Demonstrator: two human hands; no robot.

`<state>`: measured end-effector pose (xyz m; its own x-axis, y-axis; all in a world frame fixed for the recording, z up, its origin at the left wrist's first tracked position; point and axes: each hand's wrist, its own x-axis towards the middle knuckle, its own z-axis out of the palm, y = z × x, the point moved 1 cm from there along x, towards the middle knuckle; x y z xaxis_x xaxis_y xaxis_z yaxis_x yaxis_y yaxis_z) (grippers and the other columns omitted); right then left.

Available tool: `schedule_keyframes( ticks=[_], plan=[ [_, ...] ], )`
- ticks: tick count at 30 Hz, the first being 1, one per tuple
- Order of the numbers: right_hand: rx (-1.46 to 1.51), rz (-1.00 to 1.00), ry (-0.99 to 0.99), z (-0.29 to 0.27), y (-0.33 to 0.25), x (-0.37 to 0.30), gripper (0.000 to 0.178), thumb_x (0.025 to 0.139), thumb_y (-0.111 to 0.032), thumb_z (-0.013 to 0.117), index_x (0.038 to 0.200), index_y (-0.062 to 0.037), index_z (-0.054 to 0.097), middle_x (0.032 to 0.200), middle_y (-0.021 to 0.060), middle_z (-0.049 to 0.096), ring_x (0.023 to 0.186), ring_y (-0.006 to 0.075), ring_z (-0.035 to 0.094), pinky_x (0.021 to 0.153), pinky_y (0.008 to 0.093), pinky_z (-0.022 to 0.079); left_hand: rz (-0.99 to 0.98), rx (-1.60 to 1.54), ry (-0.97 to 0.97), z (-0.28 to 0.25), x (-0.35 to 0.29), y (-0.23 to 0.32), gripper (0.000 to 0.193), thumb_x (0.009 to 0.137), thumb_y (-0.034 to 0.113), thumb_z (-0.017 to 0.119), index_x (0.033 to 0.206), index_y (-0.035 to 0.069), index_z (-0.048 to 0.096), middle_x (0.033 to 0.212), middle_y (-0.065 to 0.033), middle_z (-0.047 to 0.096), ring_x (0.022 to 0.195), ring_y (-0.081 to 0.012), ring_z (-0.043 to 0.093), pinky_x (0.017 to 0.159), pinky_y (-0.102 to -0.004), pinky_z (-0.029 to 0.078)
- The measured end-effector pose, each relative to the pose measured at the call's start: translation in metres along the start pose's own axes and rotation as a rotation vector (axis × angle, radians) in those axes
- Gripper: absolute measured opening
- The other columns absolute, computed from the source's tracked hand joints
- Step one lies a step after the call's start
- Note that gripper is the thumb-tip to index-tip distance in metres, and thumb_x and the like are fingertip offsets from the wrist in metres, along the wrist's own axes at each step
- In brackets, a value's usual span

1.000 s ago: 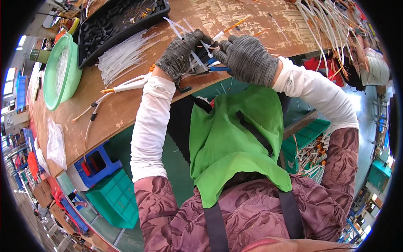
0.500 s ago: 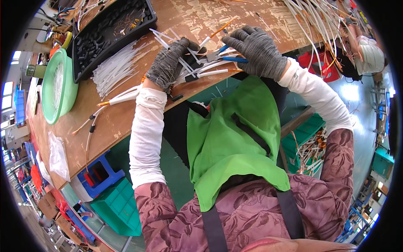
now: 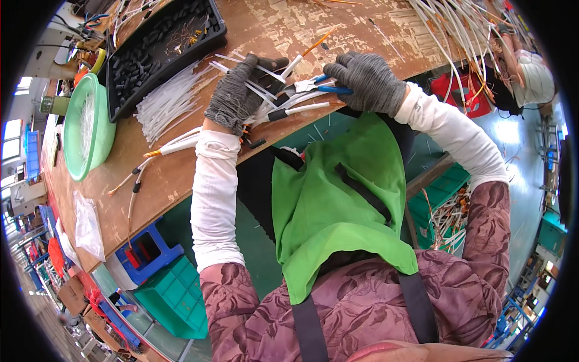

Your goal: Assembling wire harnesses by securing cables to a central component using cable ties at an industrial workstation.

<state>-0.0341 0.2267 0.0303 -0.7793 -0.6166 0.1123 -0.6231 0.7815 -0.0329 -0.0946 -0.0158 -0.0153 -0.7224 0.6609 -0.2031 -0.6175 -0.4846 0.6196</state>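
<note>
Left hand (image 3: 241,90) at eleven o'clock curls round white cables (image 3: 307,109); right hand (image 3: 369,81), half-closed, grips pliers (image 3: 329,90) at one, apparently trimming ties (image 3: 271,75), next snip demanding precision.

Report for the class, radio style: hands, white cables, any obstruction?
Right hand holding blue-handled pliers. Left hand gripping white cables. Left hand partly hides them; no other obstruction evident.

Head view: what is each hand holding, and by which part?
The right hand holds blue-handled pliers by the handles. The left hand holds white strips partway along their length; the exact contact is hidden.
</note>
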Motion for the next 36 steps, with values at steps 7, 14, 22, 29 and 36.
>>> schedule_keyframes(
  ticks=[7, 14, 22, 29, 36],
  plan=[
    [-0.209, -0.053, 0.218, -0.014, -0.011, 0.016, 0.058, 0.060, -0.025, 0.072, 0.114, -0.0104, 0.055, 0.101, 0.0081, 0.057, 0.093, 0.0258, 0.055, 0.079, 0.0376, 0.045, 0.032, -0.062, 0.015, 0.003, -0.007, 0.004, 0.036, 0.093, 0.027, 0.044, 0.096, -0.007, 0.056, 0.121, -0.0270, 0.050, 0.108, -0.0330, 0.054, 0.089, -0.0419, 0.048],
    [-0.279, -0.153, 0.236, -0.011, -0.022, 0.032, 0.058, 0.061, -0.028, 0.071, 0.113, -0.0086, 0.055, 0.101, 0.0070, 0.056, 0.097, 0.0244, 0.053, 0.084, 0.0381, 0.042, 0.061, -0.138, 0.021, -0.004, -0.002, 0.000, 0.041, 0.093, 0.029, 0.044, 0.100, -0.010, 0.056, 0.122, -0.0265, 0.049, 0.115, -0.0357, 0.048, 0.096, -0.0477, 0.042],
    [-0.320, -0.179, 0.134, -0.017, -0.028, 0.039, 0.030, 0.070, -0.020, 0.062, 0.097, -0.0086, 0.060, 0.092, 0.0064, 0.058, 0.087, 0.0216, 0.057, 0.070, 0.0337, 0.048, 0.050, -0.103, 0.054, 0.000, -0.007, -0.001, 0.039, 0.092, 0.029, 0.046, 0.097, -0.008, 0.057, 0.119, -0.0265, 0.051, 0.114, -0.0348, 0.049, 0.098, -0.0468, 0.040],
    [-0.124, -0.029, 0.055, -0.029, -0.009, 0.014, 0.046, 0.063, -0.022, 0.071, 0.105, -0.0115, 0.057, 0.094, 0.0049, 0.057, 0.089, 0.0242, 0.057, 0.068, 0.0373, 0.049, 0.104, -0.070, -0.042, 0.000, -0.004, -0.003, 0.034, 0.090, 0.029, 0.051, 0.089, -0.003, 0.061, 0.116, -0.0257, 0.053, 0.111, -0.0355, 0.052, 0.091, -0.0466, 0.046],
    [-0.303, 0.009, 0.122, -0.030, 0.008, 0.012, 0.056, 0.062, -0.026, 0.073, 0.112, -0.0107, 0.055, 0.099, 0.0064, 0.056, 0.096, 0.0238, 0.053, 0.079, 0.0361, 0.044, 0.093, -0.108, -0.001, -0.002, -0.002, -0.006, 0.033, 0.090, 0.027, 0.051, 0.090, -0.005, 0.059, 0.117, -0.0270, 0.052, 0.109, -0.0357, 0.052, 0.092, -0.0459, 0.046]
  ],
)
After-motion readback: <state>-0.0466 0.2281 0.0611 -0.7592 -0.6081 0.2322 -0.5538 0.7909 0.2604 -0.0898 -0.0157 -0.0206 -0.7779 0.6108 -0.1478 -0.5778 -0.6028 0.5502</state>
